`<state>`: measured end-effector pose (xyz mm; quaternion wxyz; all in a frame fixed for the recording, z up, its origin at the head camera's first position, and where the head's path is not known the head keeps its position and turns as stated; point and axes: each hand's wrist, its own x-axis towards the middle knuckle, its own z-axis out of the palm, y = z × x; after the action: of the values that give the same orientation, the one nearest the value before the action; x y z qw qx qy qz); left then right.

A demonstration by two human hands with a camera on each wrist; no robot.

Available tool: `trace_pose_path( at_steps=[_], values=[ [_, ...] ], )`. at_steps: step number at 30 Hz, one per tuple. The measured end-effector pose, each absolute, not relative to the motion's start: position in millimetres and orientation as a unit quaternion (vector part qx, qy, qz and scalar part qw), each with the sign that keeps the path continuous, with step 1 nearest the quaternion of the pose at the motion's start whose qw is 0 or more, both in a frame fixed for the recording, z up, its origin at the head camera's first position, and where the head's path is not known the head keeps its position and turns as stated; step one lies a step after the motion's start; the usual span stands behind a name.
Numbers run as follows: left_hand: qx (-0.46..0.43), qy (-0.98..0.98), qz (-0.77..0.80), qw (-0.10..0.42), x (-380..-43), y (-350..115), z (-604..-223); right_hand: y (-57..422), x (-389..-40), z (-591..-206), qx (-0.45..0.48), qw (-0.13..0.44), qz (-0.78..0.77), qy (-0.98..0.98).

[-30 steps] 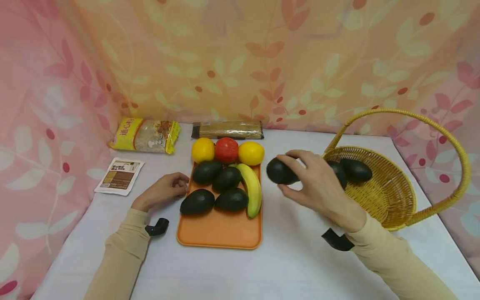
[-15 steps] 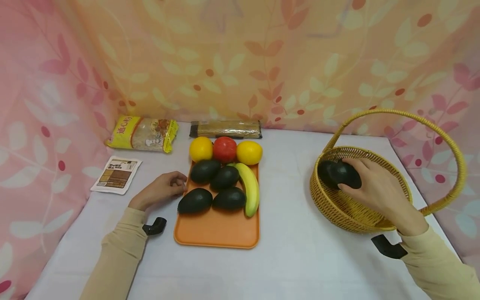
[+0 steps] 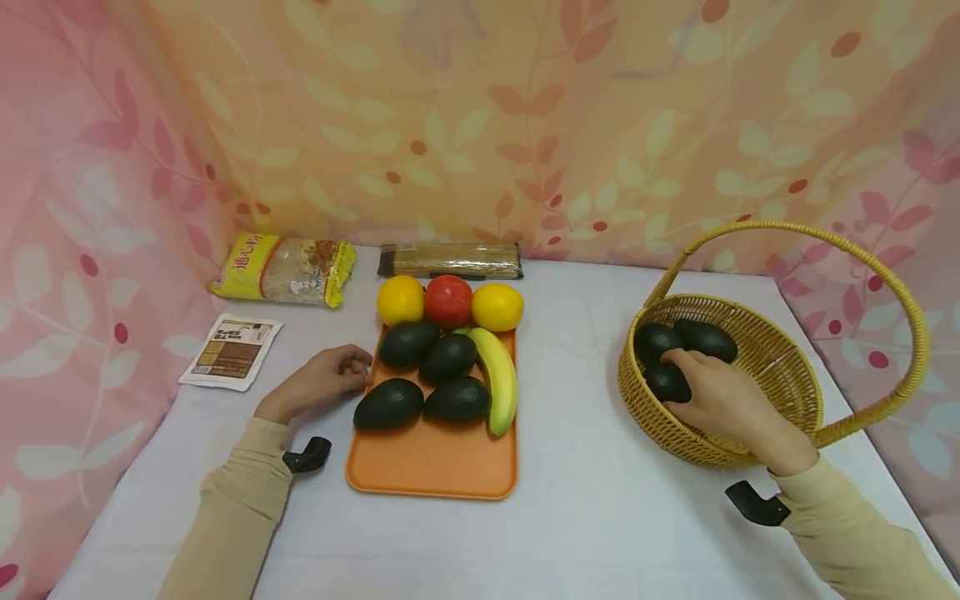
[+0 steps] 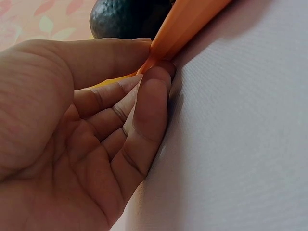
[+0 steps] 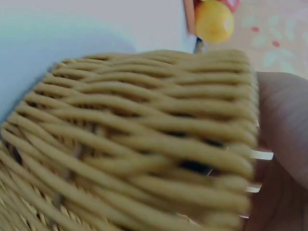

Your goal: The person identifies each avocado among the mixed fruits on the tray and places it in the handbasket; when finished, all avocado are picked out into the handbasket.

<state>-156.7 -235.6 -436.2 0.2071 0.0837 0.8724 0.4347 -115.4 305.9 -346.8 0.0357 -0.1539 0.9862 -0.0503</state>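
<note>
Inside the yellow wicker basket (image 3: pixel 795 358), my right hand (image 3: pixel 720 400) grips a dark avocado (image 3: pixel 666 383) with thumb and fingertips. Two more avocados lie behind it, one at the basket's left wall (image 3: pixel 654 340) and one further right (image 3: pixel 707 338). In the right wrist view the basket's weave (image 5: pixel 125 125) covers most of that hand's work. At the left edge of the orange tray (image 3: pixel 431 467), my left hand (image 3: pixel 322 383) pinches the rim between thumb and fingers. On the tray lie several avocados (image 3: pixel 388 404) and a banana (image 3: pixel 498 383).
At the tray's far end sit two yellow fruits (image 3: pixel 498 307) with a red fruit (image 3: pixel 448 302) between them. Behind is a flat packet of noodles (image 3: pixel 457 260). A yellow food bag (image 3: pixel 285 269) and a white-and-brown sachet (image 3: pixel 232 352) lie left. The basket handle (image 3: pixel 885 271) arches high.
My right hand has carried an avocado rightward into the basket and lowered it at the front left, beside the other two. The left hand has stayed at the tray's edge.
</note>
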Motion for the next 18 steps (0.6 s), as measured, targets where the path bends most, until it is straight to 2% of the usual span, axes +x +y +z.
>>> trace_pose_path(
  at_steps=[18],
  values=[
    [0.084,0.876,0.43,0.203,-156.5,-235.4,-436.6,305.6,-115.7,-359.0,-0.203,-0.017,-0.069,0.977]
  ],
)
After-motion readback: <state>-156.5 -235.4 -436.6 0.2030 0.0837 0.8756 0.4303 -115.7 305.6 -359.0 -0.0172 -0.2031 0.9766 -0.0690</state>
